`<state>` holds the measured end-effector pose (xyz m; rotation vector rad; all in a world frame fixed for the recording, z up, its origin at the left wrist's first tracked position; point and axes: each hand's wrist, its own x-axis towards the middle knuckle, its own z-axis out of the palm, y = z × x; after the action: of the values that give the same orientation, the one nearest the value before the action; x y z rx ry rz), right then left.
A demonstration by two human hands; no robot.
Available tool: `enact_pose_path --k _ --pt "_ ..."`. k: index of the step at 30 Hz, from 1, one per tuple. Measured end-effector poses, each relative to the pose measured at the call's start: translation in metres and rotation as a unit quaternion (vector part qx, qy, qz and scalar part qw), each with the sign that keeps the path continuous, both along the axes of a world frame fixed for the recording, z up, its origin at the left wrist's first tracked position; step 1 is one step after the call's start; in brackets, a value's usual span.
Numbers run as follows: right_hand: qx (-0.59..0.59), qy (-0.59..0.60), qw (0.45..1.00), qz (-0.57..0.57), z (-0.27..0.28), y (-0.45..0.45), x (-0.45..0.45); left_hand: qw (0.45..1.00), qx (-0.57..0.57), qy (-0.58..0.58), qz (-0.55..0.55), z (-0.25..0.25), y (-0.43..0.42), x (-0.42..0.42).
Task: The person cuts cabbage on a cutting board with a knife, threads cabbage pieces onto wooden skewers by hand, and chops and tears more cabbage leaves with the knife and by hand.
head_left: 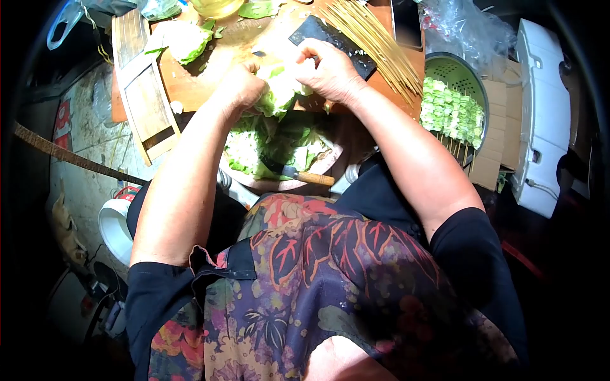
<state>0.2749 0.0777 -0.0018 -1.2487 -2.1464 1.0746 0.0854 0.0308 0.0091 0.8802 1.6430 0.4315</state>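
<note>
Over the near edge of the wooden table, my left hand [243,87] is closed with curled fingers on a pale green cabbage leaf [274,95]. On the leaf's other side, my right hand [329,71] has thumb and fingers pinched together at its edge. Strong glare washes out the fingertips there, and anything thin between them is hard to see. Below both hands, a basin [330,166] on my lap side holds more loose cabbage leaves [244,152]. A knife [314,178] with a wooden handle lies across the basin's near rim.
Bamboo skewers [375,47] lie in a bundle over a dark slab [324,38] at the table's right. A green colander [475,82] holds several loaded skewers [451,113]. Another cabbage piece [187,41] sits at the left, beside a wooden slatted frame [145,105].
</note>
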Motion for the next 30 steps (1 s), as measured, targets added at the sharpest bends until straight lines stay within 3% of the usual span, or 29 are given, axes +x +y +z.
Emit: enact_pose_path --k 3,5,6,8,9,10,12,14,18,20,22,23,25,30 --pt "-0.103 0.036 0.994 -0.010 0.006 0.005 0.007 1.000 -0.010 -0.003 -0.002 0.011 0.002 0.001" --pt "-0.155 0.105 0.982 -0.033 0.011 0.007 0.010 0.993 0.040 0.100 -0.048 0.014 0.005 -0.004" --pt "-0.153 0.105 0.982 -0.034 0.014 0.009 0.011 0.993 0.042 0.101 -0.049 0.011 0.006 -0.009" --pt "-0.104 0.095 0.989 -0.039 0.018 0.013 0.012 0.969 0.128 0.211 0.023 0.006 0.013 -0.024" --pt "-0.054 0.043 0.997 -0.023 0.013 0.018 0.012 0.973 0.099 0.208 0.013 0.008 0.019 -0.035" --pt "0.032 -0.018 0.999 -0.026 0.007 0.017 0.011 0.960 0.141 0.240 0.024 -0.001 0.021 -0.045" --pt "0.090 -0.114 0.989 0.001 0.017 0.006 0.003 0.894 0.234 0.380 -0.021 -0.002 0.023 -0.055" --pt "0.017 -0.213 0.976 0.029 0.021 -0.006 -0.013 0.873 0.250 0.418 -0.018 0.017 0.018 -0.042" --pt "0.076 -0.219 0.966 0.115 0.018 -0.016 -0.024 0.817 0.335 0.464 -0.075 0.044 0.006 -0.014" --pt "0.059 -0.135 0.985 0.087 0.017 -0.016 -0.026 0.903 0.277 0.319 -0.083 0.037 0.004 -0.008" --pt "0.033 -0.127 0.987 0.094 0.022 -0.012 -0.023 0.960 0.142 0.207 -0.126 0.017 0.007 -0.005" --pt "0.007 -0.120 0.988 0.101 0.026 -0.011 -0.021 0.960 0.143 0.206 -0.127 0.013 0.004 -0.002" --pt "0.002 -0.112 0.987 0.111 0.032 -0.011 -0.016 0.997 0.031 0.063 -0.034 0.009 -0.001 0.009" --pt "0.014 -0.092 0.993 0.077 0.041 -0.010 0.000 0.999 0.026 0.044 0.002 0.013 0.002 0.017"
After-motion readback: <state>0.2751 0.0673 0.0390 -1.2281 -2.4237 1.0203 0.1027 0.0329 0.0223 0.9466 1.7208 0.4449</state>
